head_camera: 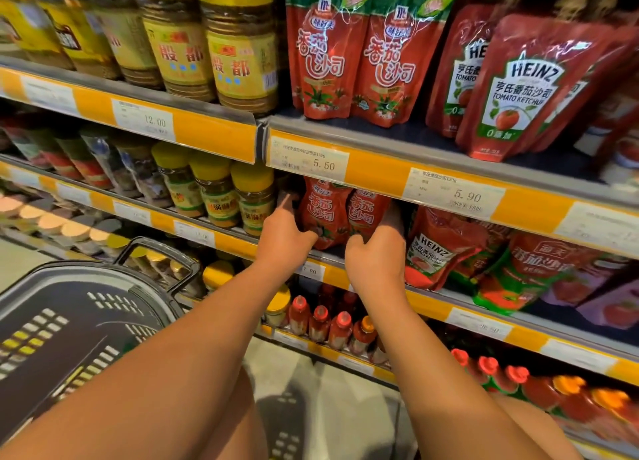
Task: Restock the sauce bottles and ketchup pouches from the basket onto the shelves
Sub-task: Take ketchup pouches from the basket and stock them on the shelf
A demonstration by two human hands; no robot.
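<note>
Red foil catches the light on two ketchup pouches standing side by side on the second shelf [432, 298], just under the 5.50 price tag [307, 158]. The left hand [287, 231] is at the outer edge of the left pouch [320, 214]: its thumb curls onto the front near the bottom, and the fingers reach up along the pouch's left side, so the grip is closed on that pouch. The right hand [377, 252] is at the right pouch [366, 210], thumb hooked onto its lower front corner and fingers running up behind its right edge; that grip grasps the pouch too. Both pouches stand upright and touch each other, their tops hidden behind the shelf strip above.

Just right of them a Heinz ketchup pouch [435, 248] leans at the shelf front, with more red and green pouches [525, 273] beyond it. On the shelf above stand two matching red pouches [349, 55] and a row of Heinz pouches [518, 86]. Yellow-capped jars [214, 196] fill the shelf section to the left of the hands, and larger yellow-lidded jars [221, 41] sit above those. Below the hands, small red sauce bottles [328, 324] line a lower shelf.

The dark plastic basket [69, 324] sits at lower left, well apart from the hands, its handle up; from here I cannot tell what lies in it.
</note>
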